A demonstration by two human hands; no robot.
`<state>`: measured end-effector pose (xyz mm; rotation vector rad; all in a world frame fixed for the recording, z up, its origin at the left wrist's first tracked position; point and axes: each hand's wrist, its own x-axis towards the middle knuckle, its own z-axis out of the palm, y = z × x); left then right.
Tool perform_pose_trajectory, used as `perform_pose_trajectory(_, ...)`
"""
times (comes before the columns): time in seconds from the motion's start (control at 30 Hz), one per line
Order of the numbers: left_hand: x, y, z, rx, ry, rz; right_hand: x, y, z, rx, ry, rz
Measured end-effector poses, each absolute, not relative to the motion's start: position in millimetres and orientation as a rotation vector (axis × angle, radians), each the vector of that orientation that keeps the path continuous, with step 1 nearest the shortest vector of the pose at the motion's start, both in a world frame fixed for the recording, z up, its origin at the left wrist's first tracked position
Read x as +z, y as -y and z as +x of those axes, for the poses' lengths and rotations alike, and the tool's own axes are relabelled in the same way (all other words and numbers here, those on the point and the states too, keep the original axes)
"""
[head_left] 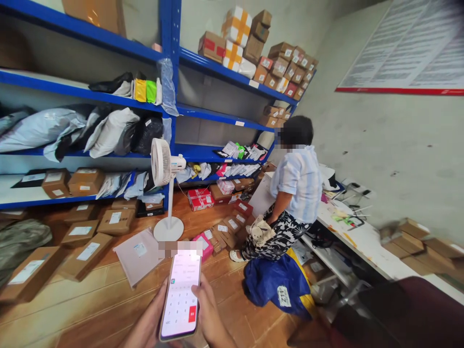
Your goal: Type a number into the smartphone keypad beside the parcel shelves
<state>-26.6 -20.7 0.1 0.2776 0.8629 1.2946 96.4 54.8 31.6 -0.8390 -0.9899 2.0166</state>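
Observation:
A smartphone (181, 295) with a lit keypad screen sits at the bottom centre, held between both my hands. My left hand (150, 321) cups its left edge from below. My right hand (209, 314) grips its right edge, thumb near the screen's side. Beyond the phone, a person (290, 193) in a striped shirt and patterned trousers bends over parcels beside a white counter.
Blue metal shelves (170, 72) carry boxes and mail bags. Several cardboard parcels (81, 256) lie across the wooden floor. A white standing fan (165, 193) stands mid-floor. A blue sack (281, 282) lies behind the person. The white counter (362, 237) holds boxes at right.

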Motion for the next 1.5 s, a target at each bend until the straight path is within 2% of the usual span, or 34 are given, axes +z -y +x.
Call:
perform_pose_trajectory(0.47, 3, 14, -14, 1.395, -0.866, 0.206, 24, -56, 103, 1.979, 1.048, -0.791)
perform_pose_trajectory(0.87, 56, 12, -8, 1.252, -1.04, 0.319, 48, -66, 115, 1.856, 1.27, -0.811)
perform_pose_trajectory(1.5, 42, 16, -13, 1.259, -0.914, 0.342, 36, -64, 115, 1.828, 1.281, -0.86)
